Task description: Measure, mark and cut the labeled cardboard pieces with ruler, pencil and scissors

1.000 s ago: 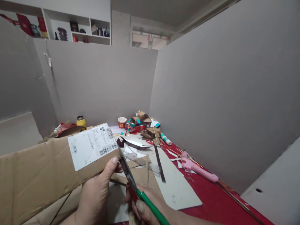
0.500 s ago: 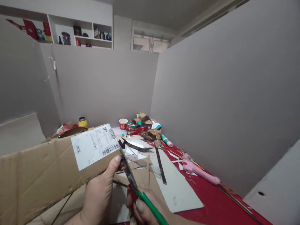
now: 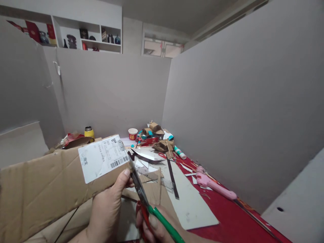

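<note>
A long brown cardboard piece (image 3: 50, 184) slants across the lower left, with a white shipping label (image 3: 101, 160) stuck near its right end. My left hand (image 3: 108, 206) grips its lower edge, thumb on the front face and the other fingers mostly hidden behind. In my right hand (image 3: 159, 224) is a pair of scissors (image 3: 149, 206) with one green and one red handle. Their blades point up and away, lying along the right end of the cardboard. Whether the blades bite into the cardboard I cannot tell.
Beyond my hands, a white board (image 3: 192, 206) with paper and cardboard scraps lies on a red cloth (image 3: 225, 216). A pink glue gun (image 3: 215, 185) rests at the right. Farther back stand a paper cup (image 3: 133, 135) and a yellow bottle (image 3: 89, 134). Grey partitions (image 3: 113, 87) surround the table.
The red scissor handle has swung away from the green one and shows more, so the handles are spread wider. The cardboard and my left hand have hardly moved.
</note>
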{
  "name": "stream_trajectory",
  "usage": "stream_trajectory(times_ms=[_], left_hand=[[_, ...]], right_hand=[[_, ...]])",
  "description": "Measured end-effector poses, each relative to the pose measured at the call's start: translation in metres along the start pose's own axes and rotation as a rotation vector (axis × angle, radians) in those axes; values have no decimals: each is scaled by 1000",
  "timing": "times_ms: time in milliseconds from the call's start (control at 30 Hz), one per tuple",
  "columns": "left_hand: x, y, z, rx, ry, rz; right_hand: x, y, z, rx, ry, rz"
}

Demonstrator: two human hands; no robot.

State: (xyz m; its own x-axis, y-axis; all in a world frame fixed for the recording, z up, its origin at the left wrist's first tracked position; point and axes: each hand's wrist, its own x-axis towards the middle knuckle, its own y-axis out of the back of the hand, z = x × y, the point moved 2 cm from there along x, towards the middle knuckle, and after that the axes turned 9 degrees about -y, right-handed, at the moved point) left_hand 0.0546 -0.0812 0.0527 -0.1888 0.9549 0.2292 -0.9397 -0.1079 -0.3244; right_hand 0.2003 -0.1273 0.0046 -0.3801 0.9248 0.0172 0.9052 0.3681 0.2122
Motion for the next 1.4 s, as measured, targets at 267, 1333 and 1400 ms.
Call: stream_trajectory(times_ms=[267,1333,1400], left_hand=[[-1,1,7,132,-26,7],[-1,-1,2,47,-101,87],[-2,1,5,120,-90,78]], right_hand=[[-1,-14,4,199,21,25],[6,-16,-5,-9,118,41],[7,-16,-6,-19,124,19]])
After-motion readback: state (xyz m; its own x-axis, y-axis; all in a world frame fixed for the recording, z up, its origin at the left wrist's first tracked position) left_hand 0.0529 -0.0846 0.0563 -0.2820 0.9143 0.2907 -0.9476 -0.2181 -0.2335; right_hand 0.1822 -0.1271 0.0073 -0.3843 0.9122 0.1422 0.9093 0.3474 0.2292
